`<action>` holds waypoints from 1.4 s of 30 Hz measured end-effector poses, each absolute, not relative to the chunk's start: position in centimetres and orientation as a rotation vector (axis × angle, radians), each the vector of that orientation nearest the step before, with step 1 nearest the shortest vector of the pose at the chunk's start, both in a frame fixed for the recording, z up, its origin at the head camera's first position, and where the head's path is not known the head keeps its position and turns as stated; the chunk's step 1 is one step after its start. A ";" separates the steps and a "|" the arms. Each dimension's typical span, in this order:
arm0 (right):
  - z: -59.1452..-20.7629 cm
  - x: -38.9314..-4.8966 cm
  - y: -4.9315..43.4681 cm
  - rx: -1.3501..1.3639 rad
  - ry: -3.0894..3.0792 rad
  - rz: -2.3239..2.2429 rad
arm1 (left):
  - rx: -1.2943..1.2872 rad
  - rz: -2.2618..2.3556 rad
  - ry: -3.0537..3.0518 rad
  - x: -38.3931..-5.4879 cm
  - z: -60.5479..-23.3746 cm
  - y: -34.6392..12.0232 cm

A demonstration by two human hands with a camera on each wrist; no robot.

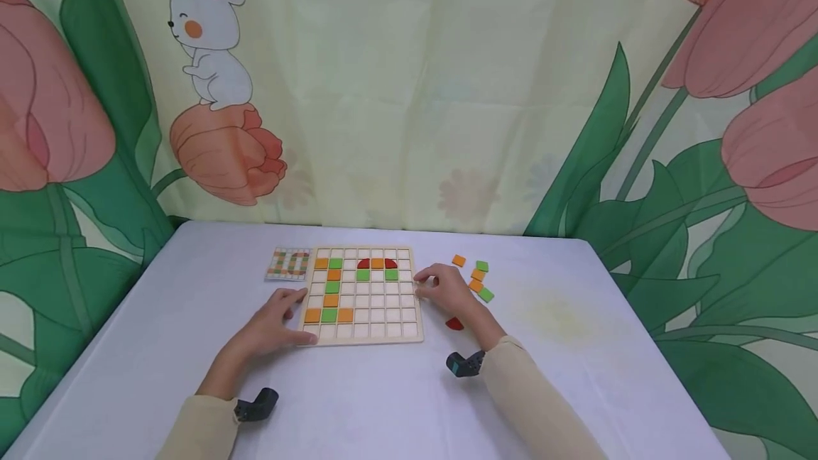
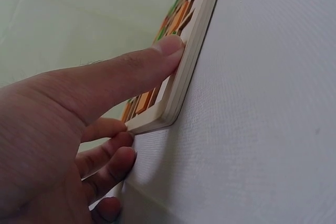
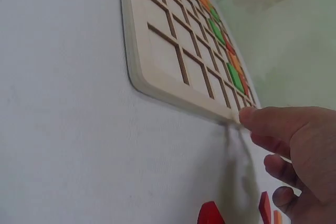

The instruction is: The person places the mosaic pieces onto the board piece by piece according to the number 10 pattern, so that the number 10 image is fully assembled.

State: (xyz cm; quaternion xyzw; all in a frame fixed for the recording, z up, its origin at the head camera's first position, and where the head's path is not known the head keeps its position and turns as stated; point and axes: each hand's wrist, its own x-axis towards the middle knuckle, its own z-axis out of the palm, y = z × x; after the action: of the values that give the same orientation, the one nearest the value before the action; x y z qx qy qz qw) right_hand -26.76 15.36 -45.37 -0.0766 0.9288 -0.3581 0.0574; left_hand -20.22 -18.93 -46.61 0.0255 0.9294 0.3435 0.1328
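Observation:
A wooden grid board [image 1: 386, 316] lies on the table with orange and green square tiles and red quarter-round tiles in some of its cells. My left hand [image 1: 271, 324] holds the board's near left corner, its thumb [image 2: 169, 45] on the near rim and a finger at the left side. At the board's right edge, my right hand [image 1: 450, 293] touches the rim with the thumb [image 3: 251, 115] and index finger; its other fingers are bent and hold nothing visible. A patterned card [image 1: 287, 265] lies against the board's left side.
Right of the board lie several loose tiles, among them an orange tile [image 1: 459, 260], a green tile [image 1: 486, 294] and a red tile [image 1: 454, 324] near the right wrist. A white cloth covers the table [image 1: 358, 403]; a printed curtain [image 1: 409, 91] hangs behind it.

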 end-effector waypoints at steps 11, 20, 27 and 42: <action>-45.2 -26.5 18.7 -0.143 2.867 -1.062 | 0.063 0.995 2.694 -20.4 -46.5 -18.8; -45.2 -26.3 21.5 -0.064 2.937 -1.019 | 0.061 0.995 2.704 -20.5 -47.0 -18.7; -45.2 -26.1 22.6 -0.005 2.950 -1.018 | 0.050 0.991 2.703 -20.3 -46.8 -19.0; -46.2 -25.3 24.4 0.121 3.004 -0.919 | 0.071 1.000 2.696 -20.2 -46.8 -19.0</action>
State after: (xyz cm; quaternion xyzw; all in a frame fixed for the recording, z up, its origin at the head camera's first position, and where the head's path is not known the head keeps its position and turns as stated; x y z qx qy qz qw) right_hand -25.28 24.40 -46.23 0.0385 0.9555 -0.2923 -0.0013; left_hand -20.22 -19.03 -46.80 0.0244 0.9291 0.3445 0.1322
